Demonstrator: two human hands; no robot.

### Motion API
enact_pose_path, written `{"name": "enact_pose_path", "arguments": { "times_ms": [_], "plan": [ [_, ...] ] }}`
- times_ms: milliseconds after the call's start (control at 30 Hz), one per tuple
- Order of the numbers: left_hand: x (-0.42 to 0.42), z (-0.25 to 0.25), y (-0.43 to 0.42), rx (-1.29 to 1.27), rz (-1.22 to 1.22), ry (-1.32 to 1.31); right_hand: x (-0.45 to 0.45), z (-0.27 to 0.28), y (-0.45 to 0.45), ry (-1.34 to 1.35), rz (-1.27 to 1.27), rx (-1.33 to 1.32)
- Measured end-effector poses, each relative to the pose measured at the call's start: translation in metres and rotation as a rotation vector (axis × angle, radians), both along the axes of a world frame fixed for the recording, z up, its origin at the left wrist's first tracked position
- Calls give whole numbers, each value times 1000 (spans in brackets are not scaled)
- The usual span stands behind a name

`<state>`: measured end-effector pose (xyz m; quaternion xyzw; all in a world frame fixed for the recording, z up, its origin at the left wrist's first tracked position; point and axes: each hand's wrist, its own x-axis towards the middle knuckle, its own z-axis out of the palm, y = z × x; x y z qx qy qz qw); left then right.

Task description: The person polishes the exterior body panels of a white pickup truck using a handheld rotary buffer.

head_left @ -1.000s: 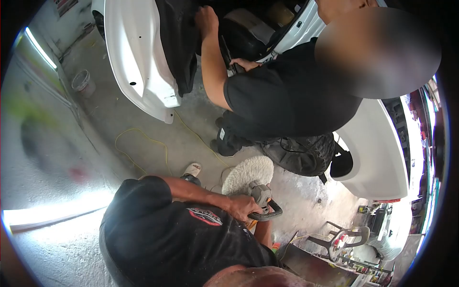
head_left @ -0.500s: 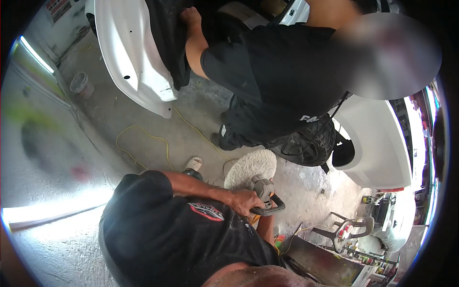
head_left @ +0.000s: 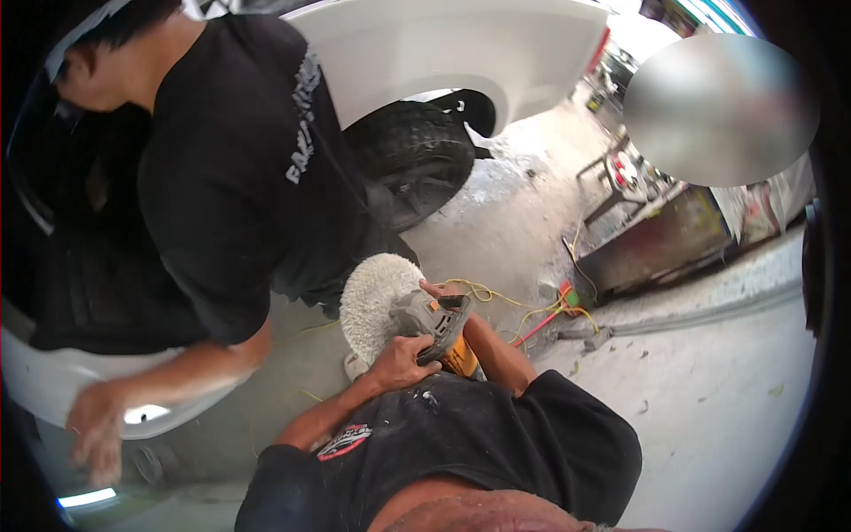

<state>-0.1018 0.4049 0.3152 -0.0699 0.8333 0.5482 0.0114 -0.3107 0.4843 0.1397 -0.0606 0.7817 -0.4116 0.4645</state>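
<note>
In the head view, the wearer's heading has swung round over the last half second: the white car's rear fender (head_left: 417,55) and tyre (head_left: 417,146), formerly at the right, now lie ahead, while the co-worker (head_left: 226,160) shifts to the left edge. The co-worker's hand (head_left: 96,426), earlier against the door's dark inner trim, now hangs loose and blurred. The polisher (head_left: 415,312) remains at the wearer's belly, its wool pad (head_left: 365,306) clear of the fender. The left hand (head_left: 399,363) wraps the near end of the loop handle (head_left: 464,309); the right hand (head_left: 437,290) lies at the far side, its grip hidden, so I cannot tell how firmly its fingers close. As I judge it, the tool is being carried, not polishing.
</note>
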Motion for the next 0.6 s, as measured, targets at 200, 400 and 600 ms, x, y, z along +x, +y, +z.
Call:
{"name": "enact_pose_path", "arguments": {
  "times_ms": [200, 400, 600],
  "plan": [
    [0, -8, -5, -20, -81, -3, 4, -4, 6, 170, -10, 33],
    [8, -25, -12, 9, -66, 81, 18, -4, 6, 223, 83, -115],
    [12, -19, -11, -10, -44, 102, 19, 3, 21, 228, 93, -121]
  ]
}}
